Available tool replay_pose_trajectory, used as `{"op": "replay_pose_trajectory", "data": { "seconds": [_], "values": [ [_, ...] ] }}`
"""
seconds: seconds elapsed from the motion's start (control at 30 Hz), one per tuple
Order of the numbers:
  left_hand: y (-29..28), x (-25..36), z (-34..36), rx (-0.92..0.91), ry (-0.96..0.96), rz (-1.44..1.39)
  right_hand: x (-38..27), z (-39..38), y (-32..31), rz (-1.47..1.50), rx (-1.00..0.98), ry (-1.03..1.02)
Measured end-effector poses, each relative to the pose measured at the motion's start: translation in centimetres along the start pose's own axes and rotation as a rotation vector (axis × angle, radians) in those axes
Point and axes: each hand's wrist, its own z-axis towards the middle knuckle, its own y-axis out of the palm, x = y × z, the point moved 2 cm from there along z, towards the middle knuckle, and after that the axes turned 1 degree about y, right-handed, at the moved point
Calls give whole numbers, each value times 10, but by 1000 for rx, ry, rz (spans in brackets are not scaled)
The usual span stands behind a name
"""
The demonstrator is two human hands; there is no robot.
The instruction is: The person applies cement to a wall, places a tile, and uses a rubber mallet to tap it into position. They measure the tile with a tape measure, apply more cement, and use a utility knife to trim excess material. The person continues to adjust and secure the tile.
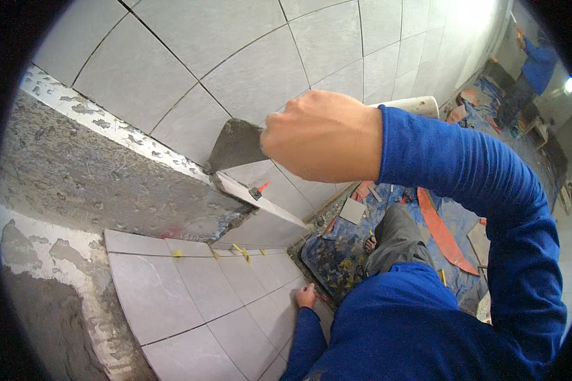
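My right hand [321,136] is closed in a fist, with its back toward me. Beyond its knuckles shows the grey, mortar-smeared blade of a trowel [237,145]; the fist hides the handle. The blade's lower corner meets the end of a white, mortar-spotted edge [117,130] below the grey wall tiles [241,63]. Lower down, my left hand [306,296] is closed beside the lower tiled face [222,298], near a dark, speckled surface [337,257]. Whatever it grips, if anything, is hidden. A red and black tile clip [258,190] sits on a narrow ledge below the blade.
Yellow tile spacers [241,252] stick out along the upper joint of the lower tiles. Rough mortar [127,171] covers the ledge at left. On the blue floor sheet lie a long orange strip [442,232] and a tile piece [352,211]. Another person [539,66] in blue is far right.
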Motion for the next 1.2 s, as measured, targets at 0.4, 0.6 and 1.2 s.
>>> {"op": "replay_pose_trajectory", "data": {
  "seconds": [0.4,0.6,1.2],
  "values": [
    [1,-2,3,-16,26,11,-13,-80,37,513,68,76],
    [1,13,-10,38,1,42,-70,-123,139,1036,-143,333],
    [-12,92,-37,-36,236,-17,35,-172,129,870,75,389]
  ]
}}
